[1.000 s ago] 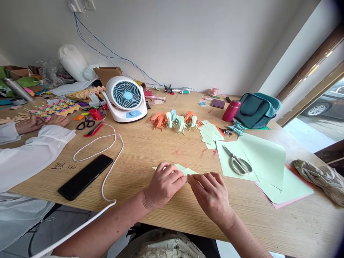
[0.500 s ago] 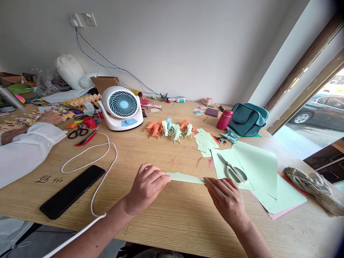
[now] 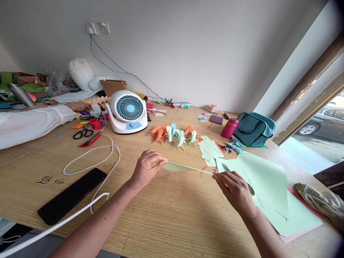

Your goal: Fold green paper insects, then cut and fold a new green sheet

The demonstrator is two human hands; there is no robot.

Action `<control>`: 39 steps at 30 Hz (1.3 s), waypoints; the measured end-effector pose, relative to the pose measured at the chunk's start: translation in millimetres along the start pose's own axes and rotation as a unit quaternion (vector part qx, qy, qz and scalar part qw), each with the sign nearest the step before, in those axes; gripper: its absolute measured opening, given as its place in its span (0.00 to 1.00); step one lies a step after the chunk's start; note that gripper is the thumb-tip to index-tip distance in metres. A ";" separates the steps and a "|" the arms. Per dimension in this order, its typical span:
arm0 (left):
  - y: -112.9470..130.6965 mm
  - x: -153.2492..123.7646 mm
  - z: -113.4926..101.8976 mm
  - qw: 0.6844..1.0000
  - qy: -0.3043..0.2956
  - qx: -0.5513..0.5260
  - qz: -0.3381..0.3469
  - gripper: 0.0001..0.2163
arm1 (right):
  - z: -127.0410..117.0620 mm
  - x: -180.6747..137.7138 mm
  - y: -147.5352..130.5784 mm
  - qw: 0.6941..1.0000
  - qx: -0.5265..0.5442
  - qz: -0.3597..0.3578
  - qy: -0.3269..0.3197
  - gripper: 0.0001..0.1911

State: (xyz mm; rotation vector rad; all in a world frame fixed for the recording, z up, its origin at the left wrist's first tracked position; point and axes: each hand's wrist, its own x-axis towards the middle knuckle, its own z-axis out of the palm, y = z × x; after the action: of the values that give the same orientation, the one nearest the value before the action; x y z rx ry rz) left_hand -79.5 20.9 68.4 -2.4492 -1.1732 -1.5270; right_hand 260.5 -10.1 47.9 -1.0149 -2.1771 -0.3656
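A narrow piece of pale green paper (image 3: pixel 185 168) is stretched between my two hands above the wooden table. My left hand (image 3: pixel 147 167) pinches its left end between thumb and fingers. Its right end is in my right hand (image 3: pixel 233 188), whose fingers are closed over it. The paper looks folded, with its edge nearly towards me. Beyond it stand folded paper figures in orange (image 3: pixel 158 133), pale green (image 3: pixel 180 138) and blue (image 3: pixel 173 129). Silver-handled scissors (image 3: pixel 251 189) lie on the green sheets, mostly hidden behind my right hand.
Green sheets (image 3: pixel 268 179) and small cut pieces (image 3: pixel 211 149) lie to the right. A pink bottle (image 3: pixel 230 128) and teal bag (image 3: pixel 255 129) stand behind them. At left are a phone (image 3: pixel 72 195), white cable (image 3: pixel 118 157), fan (image 3: pixel 127 111), black scissors (image 3: pixel 82 133) and another person's sleeve (image 3: pixel 34 122).
Both hands have risen slightly and spread a little apart with the paper, which has tipped edge-on. The other person's arm has reached farther across the table. The camera view has shifted.
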 end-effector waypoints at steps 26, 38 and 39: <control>68.2 39.3 6.2 0.987 -0.013 0.043 0.156 0.04 | 22.9 50.8 -61.5 0.993 0.075 0.083 0.040 0.04; -6.1 32.9 34.4 0.904 -0.100 -0.369 -0.189 0.16 | 29.6 32.9 -23.2 0.784 0.495 0.354 -0.124 0.18; -5.8 28.9 40.3 0.903 -0.134 -0.367 -0.180 0.18 | 31.5 31.0 -20.6 0.758 0.522 0.362 -0.145 0.18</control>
State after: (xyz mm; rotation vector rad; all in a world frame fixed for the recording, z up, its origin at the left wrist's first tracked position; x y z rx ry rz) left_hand -45.5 57.5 68.0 -3.1318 -1.3319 -2.0996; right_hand 215.9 9.9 47.6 -1.1120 -1.5687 1.3030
